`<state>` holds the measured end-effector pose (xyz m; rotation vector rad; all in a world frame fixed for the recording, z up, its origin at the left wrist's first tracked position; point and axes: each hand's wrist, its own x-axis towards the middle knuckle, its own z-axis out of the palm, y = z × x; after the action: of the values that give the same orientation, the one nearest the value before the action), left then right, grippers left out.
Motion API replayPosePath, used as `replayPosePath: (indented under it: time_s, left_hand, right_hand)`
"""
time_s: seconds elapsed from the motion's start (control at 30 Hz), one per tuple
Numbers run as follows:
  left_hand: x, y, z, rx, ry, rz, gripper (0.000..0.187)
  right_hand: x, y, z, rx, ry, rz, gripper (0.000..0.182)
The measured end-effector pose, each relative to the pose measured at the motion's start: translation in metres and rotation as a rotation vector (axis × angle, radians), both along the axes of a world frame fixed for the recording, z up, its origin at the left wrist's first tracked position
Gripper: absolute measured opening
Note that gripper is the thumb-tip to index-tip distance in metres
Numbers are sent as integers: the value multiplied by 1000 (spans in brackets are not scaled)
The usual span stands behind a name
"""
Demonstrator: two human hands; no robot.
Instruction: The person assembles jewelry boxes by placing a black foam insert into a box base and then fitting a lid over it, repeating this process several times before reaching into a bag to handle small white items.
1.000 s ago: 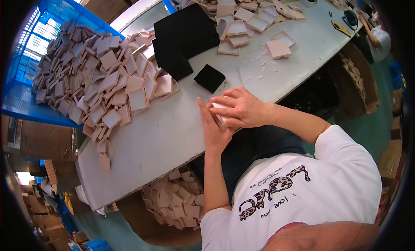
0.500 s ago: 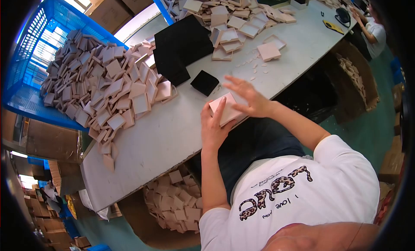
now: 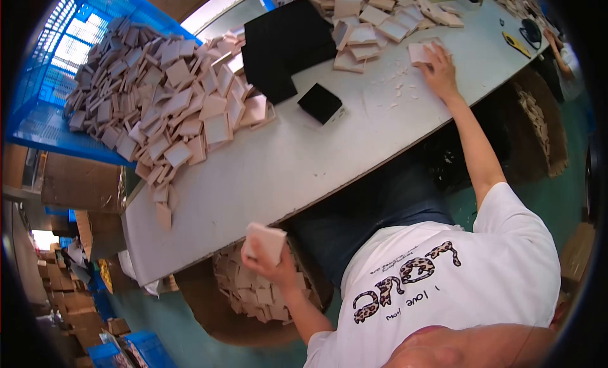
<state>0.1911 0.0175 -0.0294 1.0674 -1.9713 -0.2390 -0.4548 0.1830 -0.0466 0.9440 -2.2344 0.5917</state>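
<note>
My left hand (image 3: pixel 276 270) holds a pale pink box (image 3: pixel 265 242) below the table's front edge, above a carton of similar pieces (image 3: pixel 253 295). At the right part of the table my right hand (image 3: pixel 438 73) has its fingers on another pink box (image 3: pixel 420 51), gripping it from above. Small pale scraps (image 3: pixel 399 86) lie beside that hand. A black block (image 3: pixel 320 103) sits on the tabletop between the two hands, and a larger black piece (image 3: pixel 285 48) lies behind it.
A large heap of pink box parts (image 3: pixel 171 95) spills from a blue crate (image 3: pixel 38 108) onto the white table (image 3: pixel 209 203). More parts (image 3: pixel 373 19) are piled behind. A yellow tool (image 3: pixel 516 44) lies far right, near another person (image 3: pixel 567 61).
My hands have parted. The left one has carried its pink box down past the table edge; the right one has reached away to the pink box on the table. The view has shifted slightly.
</note>
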Motion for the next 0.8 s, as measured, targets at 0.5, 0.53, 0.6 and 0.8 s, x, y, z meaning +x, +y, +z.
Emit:
replayPosePath:
  time_s: [0.5,0.53,0.6,0.8]
  left_hand:
    - [-154,34,45,35,-220,-594,78]
    - [-183,38,50,31,-266,-634,101]
    - [-231,43,50,52,-437,-647,123]
    - [-349,42,34,25,-618,-652,135]
  right_hand:
    - [19,-6,19,-58,-253,255,32]
    - [15,-9,15,-90,-283,244,35]
    - [11,-24,14,-32,-387,297,46]
    - [57,-71,39,575,-413,561,66]
